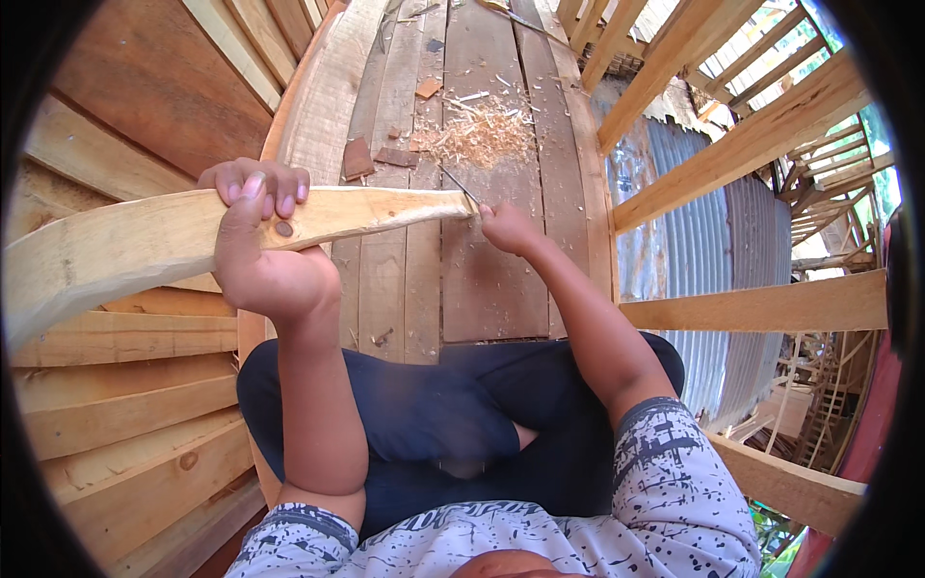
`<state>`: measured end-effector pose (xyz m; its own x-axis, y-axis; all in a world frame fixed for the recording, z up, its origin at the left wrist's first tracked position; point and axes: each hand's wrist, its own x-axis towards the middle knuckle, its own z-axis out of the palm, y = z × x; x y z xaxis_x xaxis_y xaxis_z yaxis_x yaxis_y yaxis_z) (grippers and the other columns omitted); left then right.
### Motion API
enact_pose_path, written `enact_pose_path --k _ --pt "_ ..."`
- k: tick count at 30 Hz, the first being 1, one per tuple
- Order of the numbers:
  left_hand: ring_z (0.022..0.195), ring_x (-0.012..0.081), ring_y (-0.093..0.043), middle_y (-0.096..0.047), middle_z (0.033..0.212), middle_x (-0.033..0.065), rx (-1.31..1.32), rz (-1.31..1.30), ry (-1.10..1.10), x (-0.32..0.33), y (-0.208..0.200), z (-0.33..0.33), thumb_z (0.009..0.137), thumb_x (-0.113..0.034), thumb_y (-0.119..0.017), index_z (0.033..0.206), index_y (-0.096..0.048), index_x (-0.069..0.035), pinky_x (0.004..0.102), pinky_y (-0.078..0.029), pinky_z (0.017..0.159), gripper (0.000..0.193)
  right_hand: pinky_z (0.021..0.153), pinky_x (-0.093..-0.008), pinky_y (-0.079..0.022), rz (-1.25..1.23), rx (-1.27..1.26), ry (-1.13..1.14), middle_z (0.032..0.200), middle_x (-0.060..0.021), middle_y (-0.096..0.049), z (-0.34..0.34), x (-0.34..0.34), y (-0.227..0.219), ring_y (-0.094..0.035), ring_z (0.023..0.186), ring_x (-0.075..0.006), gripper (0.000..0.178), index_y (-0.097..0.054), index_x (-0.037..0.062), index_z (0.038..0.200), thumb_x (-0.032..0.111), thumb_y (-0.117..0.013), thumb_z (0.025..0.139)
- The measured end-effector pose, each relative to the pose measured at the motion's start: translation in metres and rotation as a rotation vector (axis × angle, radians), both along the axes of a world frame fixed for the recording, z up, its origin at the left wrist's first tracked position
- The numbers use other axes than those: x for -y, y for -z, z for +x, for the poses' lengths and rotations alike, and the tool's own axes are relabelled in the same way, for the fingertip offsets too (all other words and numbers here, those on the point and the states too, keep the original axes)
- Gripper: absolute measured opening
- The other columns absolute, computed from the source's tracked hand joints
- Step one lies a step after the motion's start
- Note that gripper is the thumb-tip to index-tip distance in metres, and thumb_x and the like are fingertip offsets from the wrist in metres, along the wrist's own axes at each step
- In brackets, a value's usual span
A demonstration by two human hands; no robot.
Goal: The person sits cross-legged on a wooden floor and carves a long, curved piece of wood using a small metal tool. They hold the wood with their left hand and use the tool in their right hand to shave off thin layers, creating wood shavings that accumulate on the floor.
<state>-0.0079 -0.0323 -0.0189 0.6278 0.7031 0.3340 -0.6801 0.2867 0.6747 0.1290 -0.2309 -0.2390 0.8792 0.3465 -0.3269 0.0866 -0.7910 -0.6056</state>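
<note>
A long, curved piece of pale wood [145, 236] runs from the left edge to the middle of the view, narrowing toward its right end. My left hand [258, 207] is wrapped around it beside a dark round knot or plug, fingers over the top and thumb across the near face. At the narrow end, my right hand [509, 229] is closed on a knife, mostly hidden in the fist. Its thin dark blade [461, 183] sticks out up and left, crossing the wood's tip or lying against it. Whether the edge bites in cannot be seen.
Beyond the wood, a heap of shavings [482, 133] and reddish-brown scraps [357, 159] lie on the plank floor [491, 289]. Board walling [125, 337] rises on the left. Open timber rails [752, 306] stand at right, with corrugated metal sheets [694, 250] beyond. My legs are folded in front.
</note>
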Motion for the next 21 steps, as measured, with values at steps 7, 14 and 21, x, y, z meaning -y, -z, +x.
enact_pose_path --k 7,14,21 --pt "0.066 0.0125 -0.041 -0.039 0.072 0.0015 -0.003 0.015 -0.022 -0.008 0.004 -0.005 0.08 -0.004 -0.053 0.087 -0.04 -0.011 0.0293 -0.038 0.069 0.016 0.075 -0.0508 -0.049 0.2 -0.116 -0.152 0.081 -0.0289 -0.067 -0.031 -0.044 -0.087 -0.066 0.08 -0.0445 0.052 -0.065 -0.0097 0.09 0.036 -0.044 0.102" --pt "0.066 0.0126 -0.042 -0.041 0.073 0.0016 -0.02 -0.04 -0.072 -0.005 0.001 -0.006 0.08 -0.004 -0.054 0.086 -0.041 -0.011 0.029 -0.038 0.069 0.016 0.074 -0.0482 -0.049 0.062 0.005 -0.161 0.08 -0.0254 -0.066 -0.021 -0.034 -0.06 -0.064 0.077 -0.0392 0.05 -0.068 -0.0067 0.093 0.036 -0.043 0.103" --pt "0.071 0.0129 -0.044 -0.042 0.076 0.0017 -0.057 0.026 -0.133 0.003 0.002 0.001 0.081 -0.001 -0.054 0.09 -0.043 -0.011 0.031 -0.04 0.074 0.017 0.08 -0.0498 -0.051 0.01 0.002 -0.136 0.088 -0.0268 -0.069 -0.01 -0.021 -0.04 -0.067 0.086 -0.0418 0.051 -0.069 -0.0066 0.09 0.034 -0.042 0.102"
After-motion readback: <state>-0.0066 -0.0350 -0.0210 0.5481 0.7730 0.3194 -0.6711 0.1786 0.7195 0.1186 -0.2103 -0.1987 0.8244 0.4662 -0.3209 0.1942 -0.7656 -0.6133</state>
